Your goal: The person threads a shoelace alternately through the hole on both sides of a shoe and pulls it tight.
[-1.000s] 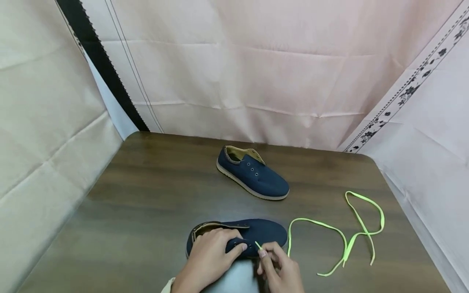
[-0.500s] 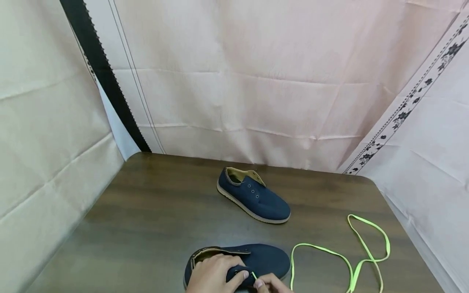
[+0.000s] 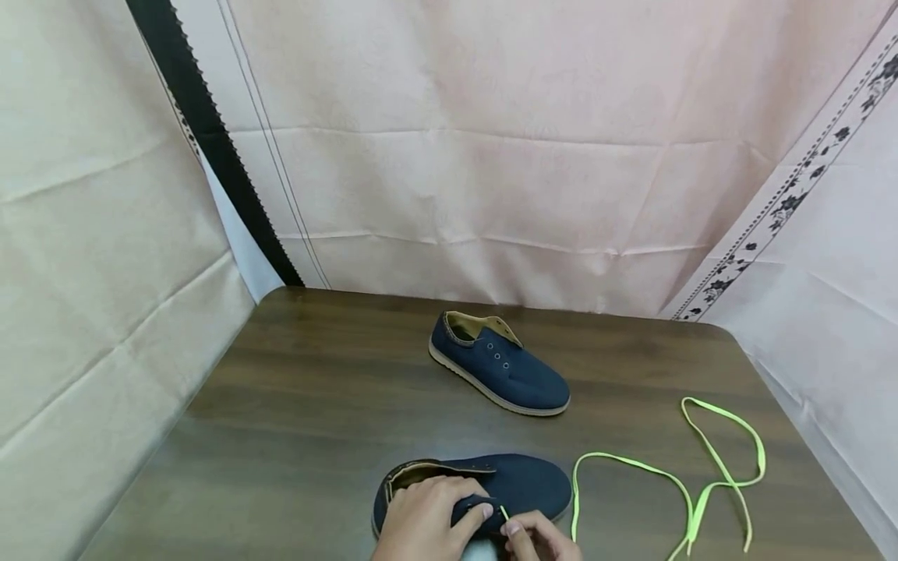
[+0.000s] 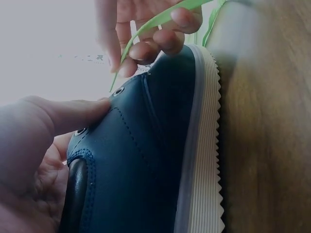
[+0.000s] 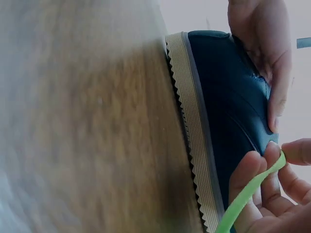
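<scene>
A navy blue canvas shoe (image 3: 529, 479) lies on its sole at the table's near side, toe to the right. My left hand (image 3: 428, 518) reaches into its opening and pinches the near eyelet flap, thumb outside and fingers within. In the left wrist view, that thumb (image 4: 80, 114) presses beside a metal eyelet (image 4: 119, 91). My right hand (image 3: 540, 538) pinches a flat neon green shoelace (image 4: 160, 18) close to its end. The lace's narrow tip is right at the eyelet by the left thumb.
Behind, a matching navy shoe (image 3: 505, 374) stands unlaced, its tongue raised. The rest of the green lace curls loosely over the wooden table (image 3: 295, 436) at the right. Pale cloth (image 3: 456, 195) hangs along the table's far edge.
The head view has tilted up, so the shoes and hands sit lower in it. The right hand has brought the lace tip closer to the left thumb; the left hand keeps its grip.
</scene>
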`<state>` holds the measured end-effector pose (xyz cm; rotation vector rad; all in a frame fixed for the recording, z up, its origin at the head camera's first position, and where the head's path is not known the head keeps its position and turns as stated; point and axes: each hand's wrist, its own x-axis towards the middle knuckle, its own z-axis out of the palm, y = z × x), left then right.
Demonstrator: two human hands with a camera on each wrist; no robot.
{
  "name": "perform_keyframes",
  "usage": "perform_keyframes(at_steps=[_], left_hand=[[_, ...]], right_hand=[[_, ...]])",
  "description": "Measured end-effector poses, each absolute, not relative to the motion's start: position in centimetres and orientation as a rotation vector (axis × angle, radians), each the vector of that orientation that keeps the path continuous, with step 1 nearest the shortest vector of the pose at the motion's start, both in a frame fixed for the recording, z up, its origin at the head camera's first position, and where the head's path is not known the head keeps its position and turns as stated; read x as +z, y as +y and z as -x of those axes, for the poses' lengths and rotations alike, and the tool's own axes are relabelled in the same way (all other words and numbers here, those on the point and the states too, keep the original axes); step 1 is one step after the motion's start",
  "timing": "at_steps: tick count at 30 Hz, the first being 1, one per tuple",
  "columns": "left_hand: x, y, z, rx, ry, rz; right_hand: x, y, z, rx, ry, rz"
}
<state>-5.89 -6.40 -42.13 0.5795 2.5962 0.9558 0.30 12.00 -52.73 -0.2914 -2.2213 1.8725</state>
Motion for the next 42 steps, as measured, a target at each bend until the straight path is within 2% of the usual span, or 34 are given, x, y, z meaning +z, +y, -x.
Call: perform_keyframes(at_steps=[4,11,15,30,37,42], left_hand=[[-42.2,-6.2,5.7,0.989,2.605,-0.590],[-42.2,-6.1,5.5,1.004,2.638,-0.550],[-42.1,-6.0,5.6,1.010,2.652,-0.537],[-42.6,-6.3,5.1,1.076,2.683,-0.589],[-42.7,-6.4,4.9,1.093,2.709,-0.623],[-42.5,-6.5,4.9,1.218,2.654,-0.595]], right_hand=[[-53.1,12.3,-0.4,1.948,-2.224,0.430],[-47.7,11.0,-1.3,2.062,-2.259,0.461],[-46.2,10.4,-1.5,2.100,-2.272,0.511],[-46.2,10.8,-1.4,2.115,-2.322,0.640],[-46.2,10.6,-1.3,2.073,-2.327,0.555],[-46.0,10.3,-1.1,2.067,-2.324,0.595]])
